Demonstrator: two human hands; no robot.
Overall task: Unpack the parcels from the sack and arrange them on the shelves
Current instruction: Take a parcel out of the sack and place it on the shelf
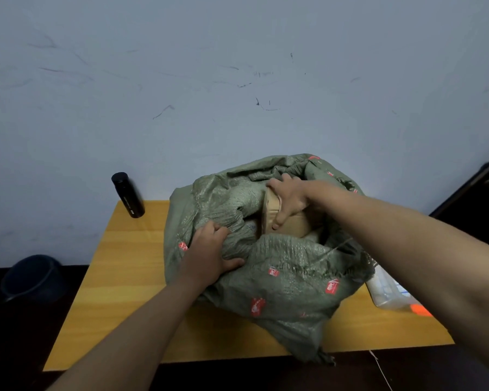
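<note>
A green woven sack point(288, 280) with small red marks lies open on a yellow wooden table point(124, 263). Inside its mouth sits a brown cardboard parcel point(294, 224), partly hidden by the sack's folds. My right hand point(290, 200) reaches into the opening and grips the parcel's top, thumb down its near face. My left hand point(209, 253) holds a bunch of the sack's fabric at the left rim of the opening. Whatever else is in the sack is hidden.
A black bottle point(128, 194) stands at the table's back left corner against the pale wall. A clear plastic packet point(390, 292) with an orange tip lies at the right, under my right forearm. A dark bucket point(33, 277) sits on the floor left of the table.
</note>
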